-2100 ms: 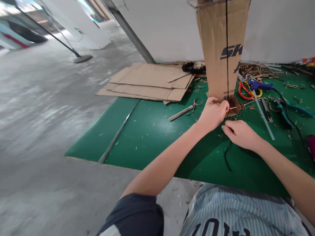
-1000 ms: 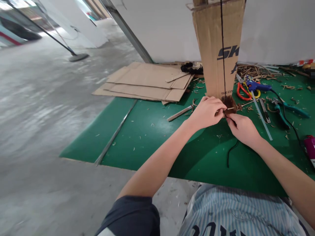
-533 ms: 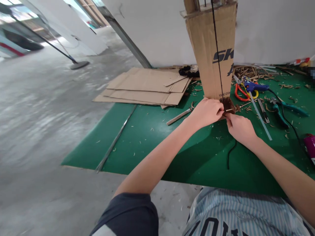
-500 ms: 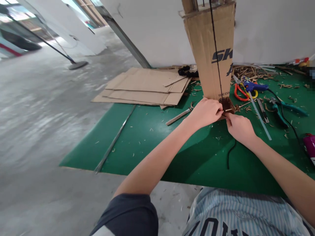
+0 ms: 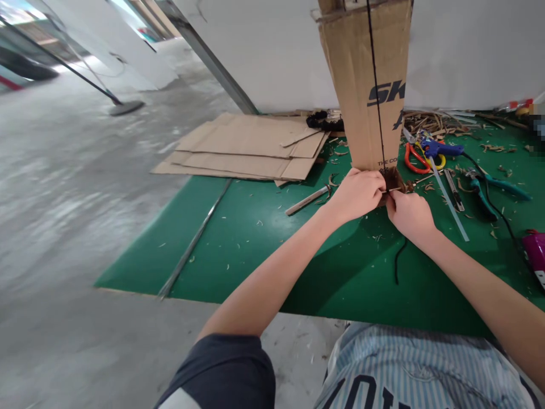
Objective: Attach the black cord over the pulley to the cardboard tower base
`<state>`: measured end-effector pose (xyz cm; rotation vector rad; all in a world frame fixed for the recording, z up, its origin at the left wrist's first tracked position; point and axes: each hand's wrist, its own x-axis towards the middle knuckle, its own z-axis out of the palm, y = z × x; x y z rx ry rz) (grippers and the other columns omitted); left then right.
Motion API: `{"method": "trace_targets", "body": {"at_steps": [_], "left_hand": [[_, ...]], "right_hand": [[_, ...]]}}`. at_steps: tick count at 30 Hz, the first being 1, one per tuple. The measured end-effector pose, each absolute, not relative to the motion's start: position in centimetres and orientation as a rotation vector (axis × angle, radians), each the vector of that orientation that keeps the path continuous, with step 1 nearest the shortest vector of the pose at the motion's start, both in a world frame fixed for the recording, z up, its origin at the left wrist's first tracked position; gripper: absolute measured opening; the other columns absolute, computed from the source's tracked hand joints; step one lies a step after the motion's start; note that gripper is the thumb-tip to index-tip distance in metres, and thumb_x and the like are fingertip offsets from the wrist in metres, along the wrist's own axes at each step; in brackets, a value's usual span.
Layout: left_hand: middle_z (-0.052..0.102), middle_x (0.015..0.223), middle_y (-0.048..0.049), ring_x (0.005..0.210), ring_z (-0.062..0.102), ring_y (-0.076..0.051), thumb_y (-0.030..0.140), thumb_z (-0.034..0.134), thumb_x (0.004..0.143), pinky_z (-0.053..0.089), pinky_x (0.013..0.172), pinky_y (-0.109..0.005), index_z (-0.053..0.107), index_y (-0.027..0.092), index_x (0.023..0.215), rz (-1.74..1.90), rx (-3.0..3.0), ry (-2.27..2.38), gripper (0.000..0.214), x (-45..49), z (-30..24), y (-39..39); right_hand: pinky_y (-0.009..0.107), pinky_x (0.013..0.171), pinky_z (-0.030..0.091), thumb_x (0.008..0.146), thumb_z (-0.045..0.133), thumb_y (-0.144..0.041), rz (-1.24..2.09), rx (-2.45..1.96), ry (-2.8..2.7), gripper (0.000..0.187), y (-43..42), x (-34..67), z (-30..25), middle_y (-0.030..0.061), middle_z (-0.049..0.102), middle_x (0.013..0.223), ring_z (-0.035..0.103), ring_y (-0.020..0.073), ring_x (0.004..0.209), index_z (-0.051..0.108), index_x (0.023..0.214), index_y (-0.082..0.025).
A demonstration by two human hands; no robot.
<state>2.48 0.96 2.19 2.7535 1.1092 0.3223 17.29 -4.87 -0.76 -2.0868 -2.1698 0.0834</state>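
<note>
A tall cardboard structure (image 5: 361,74) with dark printing stands upright on the green tabletop. A black cord (image 5: 376,85) runs down its front to a small open cardboard box part (image 5: 392,175) at its foot, where both hands meet. My left hand (image 5: 360,193) is closed in a pinch beside a short thin stick (image 5: 390,190), which appears to be between its fingertips. My right hand (image 5: 411,215) is closed too, pinching the cord close to the stick; the cord's loose tail lies on the table below it. The fingertips partly hide the exact grip.
Cardboard sheets (image 5: 242,139) lie stacked at the left. A wooden strip (image 5: 307,201) rests near my left hand. To the right are scissors (image 5: 415,159), a blue glue gun (image 5: 443,149) with a glue stick, a utility knife (image 5: 455,190) and teal-handled pliers (image 5: 483,199). Cardboard scraps line the wall.
My right hand has shifted slightly left and up, closer to my left fingertips. The cord's tail has been drawn up a little. The view has moved slightly.
</note>
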Motion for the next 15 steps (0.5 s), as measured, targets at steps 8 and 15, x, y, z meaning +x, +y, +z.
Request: {"method": "trace_targets", "body": {"at_steps": [8,15], "left_hand": [[0.075,0.101,-0.0096,0.089,0.068,-0.018,0.006,0.044,0.086,0.048,0.084,-0.03,0.075,0.015,0.092,0.171,2.692,1.022,0.032,3.0,3.4,2.0],[0.074,0.084,-0.0104,0.073,0.064,-0.017,0.007,0.045,0.083,0.041,0.063,-0.027,0.073,0.013,0.088,-0.122,2.609,1.088,0.029,4.0,5.1,2.5]], "right_hand": [[0.031,0.057,0.041,0.1,0.038,-0.031,-0.035,-2.108,-2.107,0.038,-4.3,17.2,-1.1,0.0165,0.073,0.08,0.07,0.0256,0.067,0.071,0.094,-0.013],[0.029,0.053,0.035,0.101,0.038,-0.03,-0.262,-2.034,-2.151,0.041,-4.1,17.7,-1.5,0.0161,0.074,0.074,0.071,0.0251,0.065,0.072,0.089,-0.011]]}}
